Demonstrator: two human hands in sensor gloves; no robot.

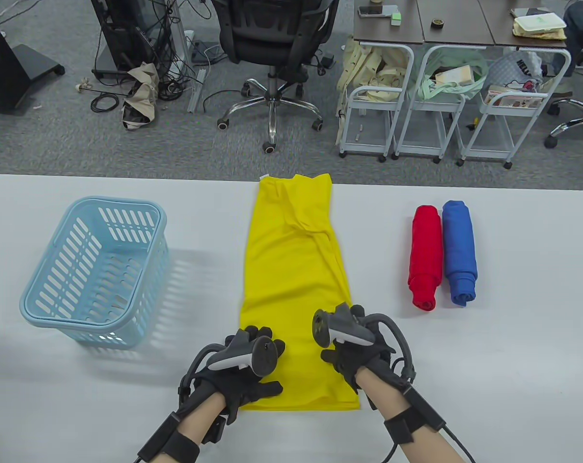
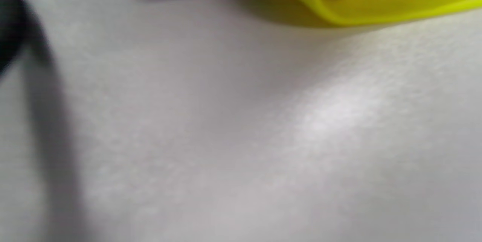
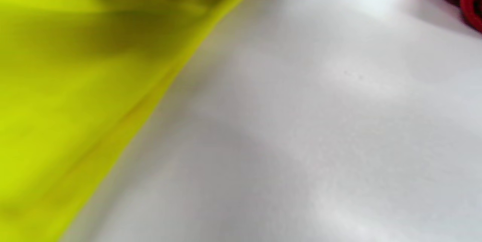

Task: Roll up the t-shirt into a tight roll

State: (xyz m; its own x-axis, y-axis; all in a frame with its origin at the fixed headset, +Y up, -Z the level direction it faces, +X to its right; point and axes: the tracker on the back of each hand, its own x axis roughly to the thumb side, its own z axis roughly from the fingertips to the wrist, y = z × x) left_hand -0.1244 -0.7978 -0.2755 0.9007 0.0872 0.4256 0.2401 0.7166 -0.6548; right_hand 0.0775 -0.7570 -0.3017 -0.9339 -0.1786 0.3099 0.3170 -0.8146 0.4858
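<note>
Both my left hand [image 1: 245, 369] and right hand [image 1: 351, 354] rest flat, gripping nothing, on the yellow t-shirt [image 1: 293, 270] at its six o'clock hem; I'd tuck evenly and roll toward twelve.

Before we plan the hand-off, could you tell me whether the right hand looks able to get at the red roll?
Probably yes: only bare table lies between the right hand and the red roll.
</note>
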